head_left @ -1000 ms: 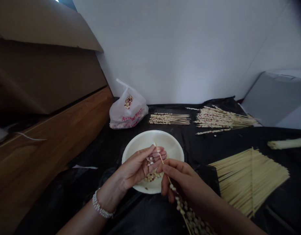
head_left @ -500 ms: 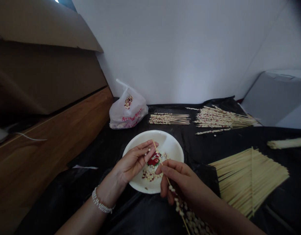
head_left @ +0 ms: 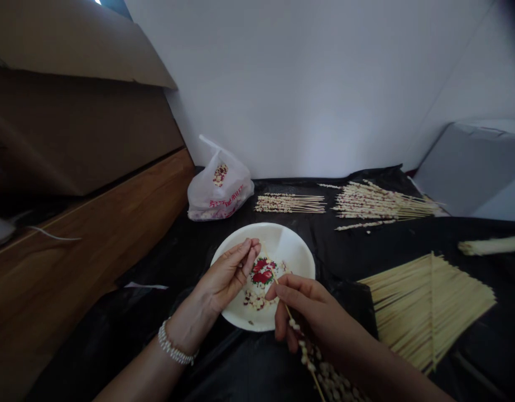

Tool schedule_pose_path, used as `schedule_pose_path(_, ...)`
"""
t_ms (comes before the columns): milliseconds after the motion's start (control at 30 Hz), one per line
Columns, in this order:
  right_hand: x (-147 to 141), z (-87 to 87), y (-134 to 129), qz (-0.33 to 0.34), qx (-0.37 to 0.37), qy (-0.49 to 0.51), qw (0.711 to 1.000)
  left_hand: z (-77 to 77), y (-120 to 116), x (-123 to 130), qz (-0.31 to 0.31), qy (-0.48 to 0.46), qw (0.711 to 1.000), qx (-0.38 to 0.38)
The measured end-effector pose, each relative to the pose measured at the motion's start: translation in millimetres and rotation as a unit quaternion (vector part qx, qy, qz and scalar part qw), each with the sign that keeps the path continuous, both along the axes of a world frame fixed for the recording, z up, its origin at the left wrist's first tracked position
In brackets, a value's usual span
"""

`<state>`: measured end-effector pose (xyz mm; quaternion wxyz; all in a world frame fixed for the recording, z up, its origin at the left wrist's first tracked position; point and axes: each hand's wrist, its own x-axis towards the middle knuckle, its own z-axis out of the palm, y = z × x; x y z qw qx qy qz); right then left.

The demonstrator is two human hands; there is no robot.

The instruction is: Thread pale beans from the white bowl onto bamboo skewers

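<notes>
Wooden stick (head_left: 288, 311), pinched in right hand (head_left: 309, 297): hold steady. Left hand (head_left: 227, 274), fingertips pressed together (contents not visible): work over bowl (head_left: 301, 252), near stick tip.

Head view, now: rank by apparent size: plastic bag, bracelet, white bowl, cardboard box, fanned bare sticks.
1. Cardboard box
2. White bowl and fanned bare sticks: too close to rank, bowl partly covered by left hand and right hand
3. Plastic bag
4. Bracelet

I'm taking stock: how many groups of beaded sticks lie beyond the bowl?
2: a smaller group just right of the plastic bag, and a larger group farther right.
</notes>
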<state>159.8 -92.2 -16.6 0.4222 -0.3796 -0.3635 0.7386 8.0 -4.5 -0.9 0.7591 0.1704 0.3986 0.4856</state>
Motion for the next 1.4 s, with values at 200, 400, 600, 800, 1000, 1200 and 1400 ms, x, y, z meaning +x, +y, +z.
schedule_pose_path(200, 0.2, 1.2, 1.4, 0.002, -0.003, 0.0, 1.0, 3.8, -1.8, 1.1, -0.011, 0.037, 0.999, 0.012)
schedule_pose_path(400, 0.5, 3.0, -0.8, 0.013, -0.011, 0.008, 1.0, -0.3, 0.7, -0.9, -0.022, 0.005, 1.0, 0.008)
schedule_pose_path(600, 0.1, 1.1, -0.7, 0.023, -0.003, 0.008, 1.0, -1.3, 0.2, -1.8, -0.04, -0.001, 0.999, 0.0)
schedule_pose_path(800, -1.2, 3.5, -1.4, 0.034, -0.009, 0.006, 0.999, 0.6, -0.2, -1.2, -0.041, 0.007, 0.999, 0.011)
schedule_pose_path(1000, -1.3, 4.2, -2.9, 0.037, -0.016, 0.009, 0.999, 0.5, -0.7, -1.5, -0.041, 0.005, 0.999, 0.015)
schedule_pose_path(1200, -0.4, 4.5, -3.4, 0.035, -0.016, 0.007, 0.999, 0.4, -0.4, -0.6, -0.03, -0.006, 1.0, -0.002)
schedule_pose_path(1400, -0.9, 4.0, -3.0, 0.036, -0.011, 0.008, 0.999, -1.1, 0.9, -1.2, -0.034, -0.003, 0.999, 0.014)
